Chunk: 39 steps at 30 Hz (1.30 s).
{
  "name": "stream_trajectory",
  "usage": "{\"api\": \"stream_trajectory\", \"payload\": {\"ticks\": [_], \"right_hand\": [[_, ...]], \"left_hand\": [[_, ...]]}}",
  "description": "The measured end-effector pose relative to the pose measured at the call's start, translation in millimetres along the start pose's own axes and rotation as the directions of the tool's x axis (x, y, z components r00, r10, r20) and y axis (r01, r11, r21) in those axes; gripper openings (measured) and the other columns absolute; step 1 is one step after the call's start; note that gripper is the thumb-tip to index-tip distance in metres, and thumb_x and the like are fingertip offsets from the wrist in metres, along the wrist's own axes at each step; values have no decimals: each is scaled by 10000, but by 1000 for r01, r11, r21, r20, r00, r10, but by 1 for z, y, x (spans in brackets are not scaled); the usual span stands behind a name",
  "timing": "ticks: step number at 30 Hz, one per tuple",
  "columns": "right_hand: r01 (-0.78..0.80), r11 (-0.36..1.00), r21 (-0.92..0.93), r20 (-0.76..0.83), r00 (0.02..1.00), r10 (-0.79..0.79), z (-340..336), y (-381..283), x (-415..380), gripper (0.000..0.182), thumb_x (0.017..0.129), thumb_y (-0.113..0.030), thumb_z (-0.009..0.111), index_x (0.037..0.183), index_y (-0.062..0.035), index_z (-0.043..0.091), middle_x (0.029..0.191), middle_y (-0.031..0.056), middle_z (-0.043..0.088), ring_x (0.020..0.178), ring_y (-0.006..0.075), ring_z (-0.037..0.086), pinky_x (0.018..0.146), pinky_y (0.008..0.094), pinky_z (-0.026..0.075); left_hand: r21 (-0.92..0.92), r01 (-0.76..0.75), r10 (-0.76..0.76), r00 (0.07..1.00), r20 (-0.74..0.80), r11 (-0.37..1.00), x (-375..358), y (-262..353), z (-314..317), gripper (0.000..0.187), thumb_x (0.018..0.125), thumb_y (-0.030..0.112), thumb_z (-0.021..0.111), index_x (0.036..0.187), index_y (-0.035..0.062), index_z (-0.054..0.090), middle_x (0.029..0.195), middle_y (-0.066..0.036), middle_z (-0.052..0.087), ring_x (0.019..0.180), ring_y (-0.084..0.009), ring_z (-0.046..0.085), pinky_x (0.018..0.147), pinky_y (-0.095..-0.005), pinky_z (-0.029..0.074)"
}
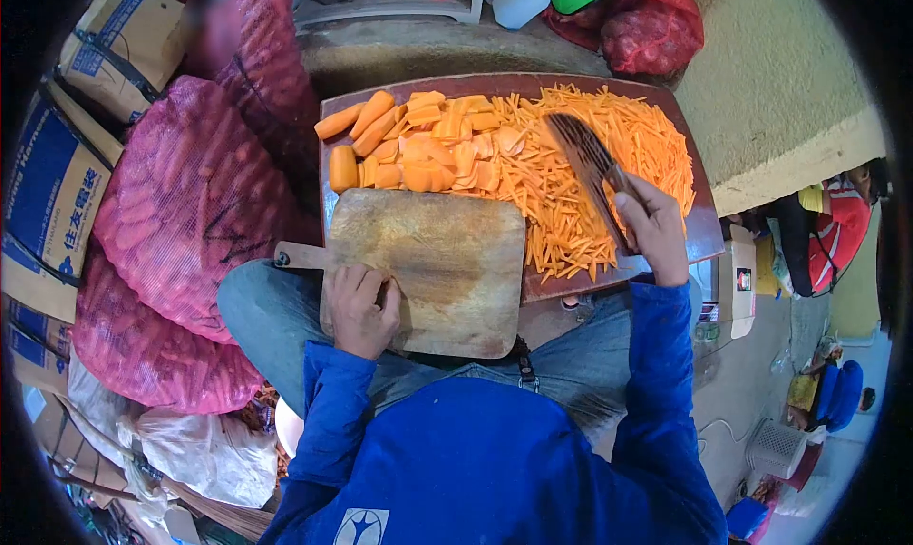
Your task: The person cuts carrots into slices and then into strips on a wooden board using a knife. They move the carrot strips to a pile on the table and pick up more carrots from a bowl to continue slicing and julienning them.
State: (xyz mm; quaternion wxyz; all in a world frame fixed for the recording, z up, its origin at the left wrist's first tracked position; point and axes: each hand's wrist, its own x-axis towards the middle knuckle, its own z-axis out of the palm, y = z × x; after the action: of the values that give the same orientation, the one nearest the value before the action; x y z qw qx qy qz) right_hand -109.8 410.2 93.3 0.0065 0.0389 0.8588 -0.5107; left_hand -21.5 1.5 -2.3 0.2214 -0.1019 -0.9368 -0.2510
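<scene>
My right hand (656,229) is closed around the handle of a broad, dark-bladed knife (582,155). The blade hangs over a heap of shredded carrot (656,141) on the right of a low reddish-brown table (699,222). My left hand (363,309) rests on the left part of a worn wooden cutting board (447,269), its fingers curled with nothing visible in them. The board lies across my lap and the table's near edge. Beyond it are sliced carrots (428,160) and, at the far left, several peeled carrots (371,117).
Pink mesh sacks (190,203) and strapped cardboard boxes (57,193) crowd the left side. A red net bag (651,27) and a white jug (523,3) stand behind the table. A concrete ledge (789,88) runs along the right. People (842,393) sit farther off.
</scene>
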Motion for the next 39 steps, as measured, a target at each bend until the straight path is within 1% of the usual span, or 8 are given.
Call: {"api": "stream_trajectory", "payload": {"ticks": [1, 8, 12, 15, 20, 24, 28, 39], "right_hand": [[62, 997, 51, -21, 998, -61, 2, 7, 6, 373, 1058, -191, 691, 1379, -4, 707, 753, -40, 641, 519, 7, 475, 468, 204, 360], [-2, 818, 575, -10, 1000, 9, 21, 23, 16, 412, 1075, -255, 672, 1392, 9, 675, 749, -29, 621, 483, 32, 497, 435, 200, 369], [-39, 693, 720, 22, 999, 34, 20, 41, 14, 453, 1078, -291, 668, 1410, 15, 639, 788, 20, 650, 469, 50, 508, 393, 214, 386], [-17, 620, 785, 8, 1000, 17, 14, 45, 11, 464, 1081, -292, 663, 1425, 16, 617, 786, 36, 652, 467, 55, 513, 379, 218, 391], [1, 599, 801, -23, 999, 29, 11, 45, 12, 440, 1078, -282, 663, 1402, 13, 619, 786, 31, 640, 467, 58, 513, 385, 213, 399], [-36, 607, 794, 5, 999, 53, 16, 42, 12, 430, 1077, -287, 667, 1379, 17, 627, 775, 25, 633, 468, 58, 509, 387, 223, 399], [-51, 618, 785, 55, 998, 12, 18, 39, 14, 416, 1078, -284, 675, 1362, 18, 641, 763, 19, 634, 469, 67, 506, 411, 229, 383], [-55, 646, 761, 58, 998, 16, 21, 38, 14, 368, 1078, -290, 680, 1315, -9, 672, 761, 1, 640, 476, 57, 519, 397, 224, 361]], "left_hand": [[-8, 4, -4, 1000, 1, 1000, 0, -1, 1, 118, 816, 68, 799, 888, 66, 706, 904, -104, 642, 913, -328, 623, 846, -445, 447], [-73, -30, 36, 996, 79, 997, 38, 22, 7, 152, 816, 107, 817, 941, 80, 736, 920, -90, 654, 930, -315, 625, 850, -455, 441], [-162, -271, 279, 960, 29, 949, 109, 46, 36, 221, 820, 148, 828, 1020, 85, 758, 995, -102, 668, 987, -332, 626, 874, -442, 446], [-150, -271, 281, 958, 53, 951, 160, 60, 72, 306, 821, 184, 831, 1099, 82, 756, 1083, -121, 674, 1065, -344, 610, 920, -469, 439], [-80, -269, 278, 950, 140, 960, 211, 70, 121, 535, 827, 260, 841, 1319, 98, 705, 1310, -132, 682, 1301, -354, 548, 1035, -575, 389], [-20, -249, 240, 904, 355, 968, 224, 68, 124, 584, 830, 265, 834, 1373, 113, 684, 1279, -151, 715, 1255, -380, 616, 1052, -615, 368], [-44, -277, 271, 876, 399, 960, 225, 62, 125, 571, 830, 255, 808, 1365, 100, 682, 1266, -183, 721, 1240, -389, 639, 1052, -631, 363], [-345, -123, 172, 978, 116, 930, 210, 63, 113, 672, 761, 40, 825, 1410, 42, 651, 1338, -231, 653, 1226, -434, 630, 1111, -501, 480]]}}
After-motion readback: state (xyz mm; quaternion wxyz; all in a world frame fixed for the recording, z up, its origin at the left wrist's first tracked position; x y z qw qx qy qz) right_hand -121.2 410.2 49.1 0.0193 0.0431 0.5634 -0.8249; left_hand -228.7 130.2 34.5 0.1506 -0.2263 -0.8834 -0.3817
